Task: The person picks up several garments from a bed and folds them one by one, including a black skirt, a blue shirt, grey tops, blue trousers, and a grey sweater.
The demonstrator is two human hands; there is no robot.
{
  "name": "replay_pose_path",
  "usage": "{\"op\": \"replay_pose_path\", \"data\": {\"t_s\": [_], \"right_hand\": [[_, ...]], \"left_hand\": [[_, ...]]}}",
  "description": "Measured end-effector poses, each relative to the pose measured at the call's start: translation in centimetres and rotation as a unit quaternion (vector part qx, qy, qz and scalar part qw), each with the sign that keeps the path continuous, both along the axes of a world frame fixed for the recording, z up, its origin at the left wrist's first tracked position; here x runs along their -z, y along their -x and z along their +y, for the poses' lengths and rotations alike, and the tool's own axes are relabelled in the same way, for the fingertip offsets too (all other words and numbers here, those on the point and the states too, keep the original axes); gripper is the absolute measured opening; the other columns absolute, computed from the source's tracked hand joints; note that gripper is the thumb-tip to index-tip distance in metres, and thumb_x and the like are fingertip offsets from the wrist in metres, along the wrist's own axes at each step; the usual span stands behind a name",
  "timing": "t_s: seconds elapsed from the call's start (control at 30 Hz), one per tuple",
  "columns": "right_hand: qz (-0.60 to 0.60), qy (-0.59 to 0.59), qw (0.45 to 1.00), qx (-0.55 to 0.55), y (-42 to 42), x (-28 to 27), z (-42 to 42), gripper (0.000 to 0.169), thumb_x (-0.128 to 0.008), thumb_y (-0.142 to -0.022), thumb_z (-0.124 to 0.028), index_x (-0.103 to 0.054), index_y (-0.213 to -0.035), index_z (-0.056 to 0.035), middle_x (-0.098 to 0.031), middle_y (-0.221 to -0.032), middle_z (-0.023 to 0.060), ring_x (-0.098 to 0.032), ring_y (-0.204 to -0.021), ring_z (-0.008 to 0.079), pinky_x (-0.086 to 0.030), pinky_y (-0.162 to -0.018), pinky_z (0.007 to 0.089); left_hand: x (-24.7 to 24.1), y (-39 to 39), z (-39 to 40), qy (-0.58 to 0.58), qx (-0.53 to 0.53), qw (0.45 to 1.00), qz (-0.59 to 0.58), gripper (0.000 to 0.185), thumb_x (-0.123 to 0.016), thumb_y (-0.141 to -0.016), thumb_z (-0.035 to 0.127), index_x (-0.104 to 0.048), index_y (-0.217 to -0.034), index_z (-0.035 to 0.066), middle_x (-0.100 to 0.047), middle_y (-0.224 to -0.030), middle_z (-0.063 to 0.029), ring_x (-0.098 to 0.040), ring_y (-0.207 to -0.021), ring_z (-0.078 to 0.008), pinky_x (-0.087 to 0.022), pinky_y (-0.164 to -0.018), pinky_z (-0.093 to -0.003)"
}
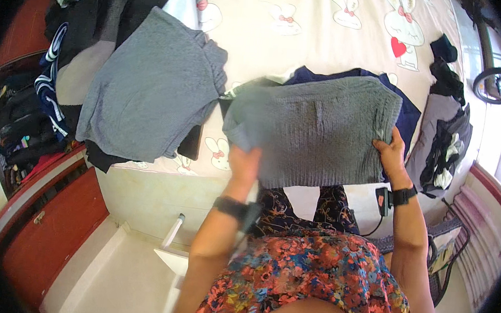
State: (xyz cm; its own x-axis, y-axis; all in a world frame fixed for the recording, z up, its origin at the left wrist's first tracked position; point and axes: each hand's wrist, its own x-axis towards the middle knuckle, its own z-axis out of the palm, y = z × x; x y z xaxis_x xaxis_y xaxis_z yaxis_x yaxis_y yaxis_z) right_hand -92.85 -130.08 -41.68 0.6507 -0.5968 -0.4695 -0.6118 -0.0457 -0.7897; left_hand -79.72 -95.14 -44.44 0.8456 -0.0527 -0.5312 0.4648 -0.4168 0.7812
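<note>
A grey knitted garment, folded into a rough rectangle, is spread between my hands at the near edge of the bed. My right hand grips its right edge, thumb on top. At the left end my left hand is blurred, its fingers hidden by a fold of the knit; it appears to hold that edge. Dark navy cloth shows from beneath the garment at the back and right. To the left lies a larger blue-grey knitted garment, partly over a dark item.
The bed's sheet has printed rabbits. Dark clothes are heaped at the back left, with a striped navy item beside them. More garments lie along the right edge. A red-brown cabinet door stands at lower left.
</note>
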Motion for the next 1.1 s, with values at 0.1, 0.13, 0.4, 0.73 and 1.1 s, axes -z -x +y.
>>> {"op": "replay_pose_path", "data": {"t_s": [0.1,0.13,0.4,0.73,1.1], "right_hand": [[-0.032,-0.009,0.999,-0.021,0.0,-2.3,0.4,0.048,-0.056,-0.069,0.01,-0.053,-0.117,0.0015,-0.062,-0.104,0.0053,-0.057,-0.092,0.0141,-0.043,-0.086,0.0263],[-0.053,-0.03,0.998,-0.021,-0.1,-3.1,0.6,0.048,-0.056,-0.07,0.01,-0.053,-0.117,0.0012,-0.062,-0.104,0.005,-0.057,-0.092,0.0137,-0.043,-0.086,0.0264],[-0.095,0.038,0.994,-0.047,-6.7,-10.8,-2.6,0.039,-0.059,-0.071,0.001,-0.058,-0.11,-0.0001,-0.062,-0.096,0.0018,-0.056,-0.086,0.0122,-0.044,-0.08,0.0255],[-0.196,0.023,0.974,0.111,-14.3,-9.7,-12.4,0.042,-0.057,-0.086,-0.015,-0.046,-0.123,0.0033,-0.059,-0.111,0.0127,-0.059,-0.098,0.0208,-0.047,-0.082,0.0307],[0.024,-0.284,0.959,-0.005,-3.3,-3.5,7.0,0.014,-0.053,-0.088,-0.006,-0.057,-0.101,-0.0019,-0.064,-0.086,0.0095,-0.062,-0.07,0.016,-0.052,-0.061,0.0265]], "left_hand": [[-3.2,-0.6,-0.4,0.054,0.007,0.997,-0.05,0.032,-0.057,-0.071,-0.002,-0.058,-0.103,-0.002,-0.063,-0.093,-0.0042,-0.058,-0.079,-0.0125,-0.047,-0.07,-0.0254],[-4.2,-1.0,-0.3,0.057,0.009,0.997,-0.045,0.032,-0.057,-0.071,-0.001,-0.058,-0.102,-0.002,-0.063,-0.092,-0.0042,-0.058,-0.078,-0.0123,-0.047,-0.069,-0.0252],[-11.1,-9.6,-3.8,0.071,0.064,0.978,-0.184,0.026,-0.058,-0.07,-0.002,-0.057,-0.096,-0.003,-0.063,-0.087,-0.0056,-0.057,-0.076,-0.0125,-0.047,-0.07,-0.0271],[-13.0,-18.2,4.1,-0.01,0.092,0.928,-0.36,0.038,-0.059,-0.075,0.001,-0.053,-0.112,0.0,-0.059,-0.108,-0.0119,-0.056,-0.1,-0.0232,-0.044,-0.087,-0.0334],[-11.1,-13.9,9.1,-0.547,0.369,0.711,-0.243,0.09,-0.077,-0.062,0.021,-0.029,-0.137,0.009,-0.027,-0.142,-0.0162,-0.023,-0.133,-0.0334,-0.018,-0.103,-0.0589]]}}
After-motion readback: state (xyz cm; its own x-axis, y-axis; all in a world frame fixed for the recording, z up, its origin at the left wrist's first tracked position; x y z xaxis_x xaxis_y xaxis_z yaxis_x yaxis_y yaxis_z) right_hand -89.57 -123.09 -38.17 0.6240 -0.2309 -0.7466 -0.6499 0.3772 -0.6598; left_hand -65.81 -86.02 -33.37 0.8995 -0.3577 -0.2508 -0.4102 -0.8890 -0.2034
